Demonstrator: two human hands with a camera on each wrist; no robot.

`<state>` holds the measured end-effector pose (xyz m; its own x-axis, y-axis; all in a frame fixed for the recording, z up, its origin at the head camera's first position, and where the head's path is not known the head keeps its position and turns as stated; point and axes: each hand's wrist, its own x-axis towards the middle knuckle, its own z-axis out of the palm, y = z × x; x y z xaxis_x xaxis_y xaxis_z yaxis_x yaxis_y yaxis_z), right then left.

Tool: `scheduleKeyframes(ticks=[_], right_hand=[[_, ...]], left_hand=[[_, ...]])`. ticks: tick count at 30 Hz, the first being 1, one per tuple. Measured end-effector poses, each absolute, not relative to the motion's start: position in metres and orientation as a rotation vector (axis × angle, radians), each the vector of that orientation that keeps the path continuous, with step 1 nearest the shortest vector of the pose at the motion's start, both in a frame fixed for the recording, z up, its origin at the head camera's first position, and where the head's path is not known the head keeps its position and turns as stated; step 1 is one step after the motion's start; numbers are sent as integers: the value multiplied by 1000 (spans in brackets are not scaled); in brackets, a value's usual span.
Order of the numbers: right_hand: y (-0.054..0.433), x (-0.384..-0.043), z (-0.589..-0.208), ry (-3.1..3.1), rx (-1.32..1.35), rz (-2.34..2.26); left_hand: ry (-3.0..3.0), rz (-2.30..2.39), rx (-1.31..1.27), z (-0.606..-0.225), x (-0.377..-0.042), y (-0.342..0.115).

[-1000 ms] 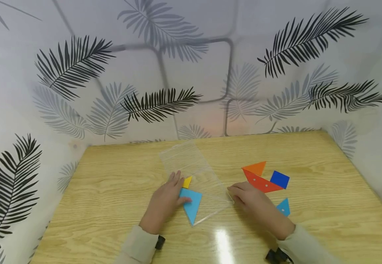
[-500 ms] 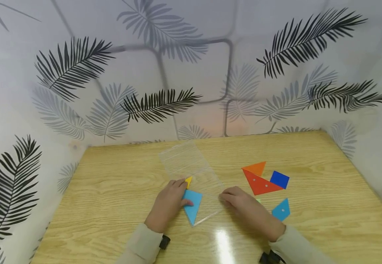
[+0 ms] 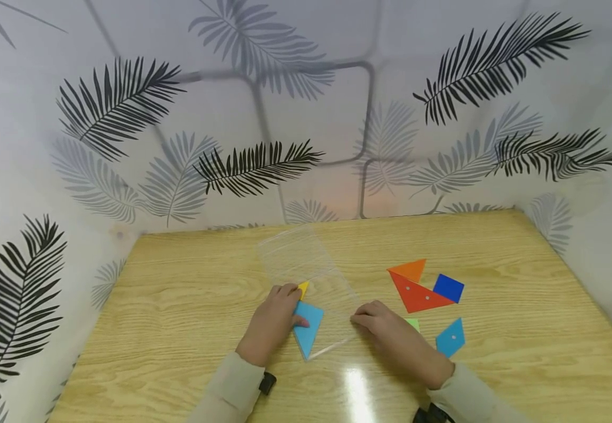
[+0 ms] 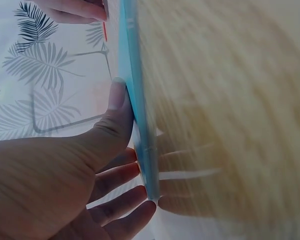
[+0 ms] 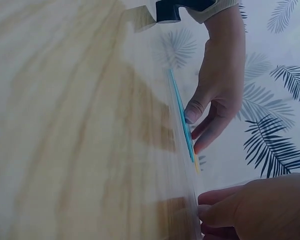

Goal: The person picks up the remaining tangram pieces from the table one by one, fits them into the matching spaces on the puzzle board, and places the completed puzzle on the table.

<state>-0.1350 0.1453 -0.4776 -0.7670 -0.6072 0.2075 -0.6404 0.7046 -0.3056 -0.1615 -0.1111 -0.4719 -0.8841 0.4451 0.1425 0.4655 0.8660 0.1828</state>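
Note:
A flat clear plastic case lies spread on the wooden table. In its near half are a large light blue triangle and a small yellow piece, partly covered by fingers. My left hand holds the case's left side, its thumb over the blue triangle. In the left wrist view, that thumb presses on the blue triangle while the fingertips meet the far edge. At the right edge, my right hand grips the case with curled fingers; the right wrist view shows its fingertips right at the rim.
On the table right of the case lie a red triangle, an orange triangle, a dark blue square and a light blue parallelogram. A light green piece is partly behind the right hand. Leaf-printed cloth hangs behind.
My right hand has moved left along the case's edge, uncovering the green piece and more of the parallelogram. The left fingers have curled in closer, and the case has turned slightly.

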Motion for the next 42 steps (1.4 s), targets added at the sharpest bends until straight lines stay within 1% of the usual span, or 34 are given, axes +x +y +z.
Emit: scheduleKeyframes(ticks=[20, 31, 42], right_hand=[[138, -132, -480, -2799, 968, 524], [136, -127, -477, -2851, 895, 437], [138, -121, -476, -2821, 884, 378]], left_hand=[[-2802, -449, -852, -468, -168, -107], [-2892, -480, -856, -461, -179, -95], [-2950, -422, -871, -466, -188, -83]])
